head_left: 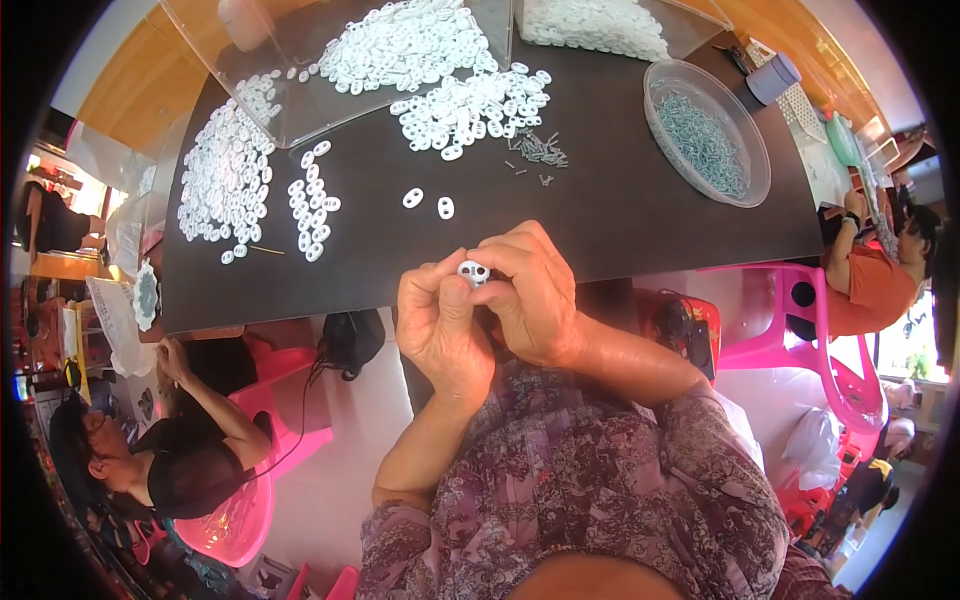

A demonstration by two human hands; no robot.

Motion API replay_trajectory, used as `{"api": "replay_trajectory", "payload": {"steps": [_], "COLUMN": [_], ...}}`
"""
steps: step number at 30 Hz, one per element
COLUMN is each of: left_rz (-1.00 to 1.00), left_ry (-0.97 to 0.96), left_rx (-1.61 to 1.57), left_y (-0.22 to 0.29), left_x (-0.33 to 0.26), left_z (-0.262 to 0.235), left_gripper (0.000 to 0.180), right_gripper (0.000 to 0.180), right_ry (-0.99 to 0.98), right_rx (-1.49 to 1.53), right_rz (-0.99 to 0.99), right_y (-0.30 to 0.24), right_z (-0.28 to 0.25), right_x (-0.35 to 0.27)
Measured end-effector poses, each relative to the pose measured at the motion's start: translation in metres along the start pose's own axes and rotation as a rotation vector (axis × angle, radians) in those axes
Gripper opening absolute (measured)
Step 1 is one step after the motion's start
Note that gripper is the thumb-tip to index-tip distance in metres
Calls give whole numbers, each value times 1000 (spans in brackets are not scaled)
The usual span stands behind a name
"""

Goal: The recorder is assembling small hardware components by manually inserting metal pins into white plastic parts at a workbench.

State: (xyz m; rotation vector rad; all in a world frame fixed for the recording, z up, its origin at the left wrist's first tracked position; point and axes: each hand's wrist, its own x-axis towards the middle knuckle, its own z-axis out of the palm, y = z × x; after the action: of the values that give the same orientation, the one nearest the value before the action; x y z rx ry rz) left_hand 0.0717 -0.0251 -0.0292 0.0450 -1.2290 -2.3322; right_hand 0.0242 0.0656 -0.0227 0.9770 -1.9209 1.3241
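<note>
Just past the table's near edge, my left hand (442, 325) and my right hand (532, 292) meet at the fingertips. Between them they pinch one small white oval plastic piece with two dark holes (474, 272). Both thumbs press on it from the near side, while the forefingers curl around its far side. Whether a pin sits inside the piece cannot be made out. Two loose white ovals (429, 203) lie on the dark table beyond my hands. Farther off is a small heap of grey metal pins (540, 150).
White ovals form a heap (470, 110) at the back, a larger pile (225, 170) at left and a short row (313, 205). A clear tray (300, 135) holds more. Bluish pins fill a round clear tub (757, 165) at right. Co-workers (150, 460) sit on both sides.
</note>
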Motion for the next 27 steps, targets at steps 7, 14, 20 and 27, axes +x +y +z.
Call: {"api": "replay_trajectory", "payload": {"steps": [7,14,20,27], "left_rz": [89,183,169,139], "left_ry": [-22,0,-3,-37], "left_rx": [79,118,84,12], "left_y": [2,1,6,10], "left_x": [-5,-11,-17,-24], "left_z": [2,9,14,14], "left_gripper": [18,17,17,17], "right_gripper": [21,26,29,31], "right_ry": [19,69,87,71], "right_rx": [15,-15,-6,15], "right_rz": [-96,-116,-92,-81], "right_y": [0,-7,-15,-21], "right_z": [-3,-2,-4,-12], "right_x": [0,1,-4,-6]}}
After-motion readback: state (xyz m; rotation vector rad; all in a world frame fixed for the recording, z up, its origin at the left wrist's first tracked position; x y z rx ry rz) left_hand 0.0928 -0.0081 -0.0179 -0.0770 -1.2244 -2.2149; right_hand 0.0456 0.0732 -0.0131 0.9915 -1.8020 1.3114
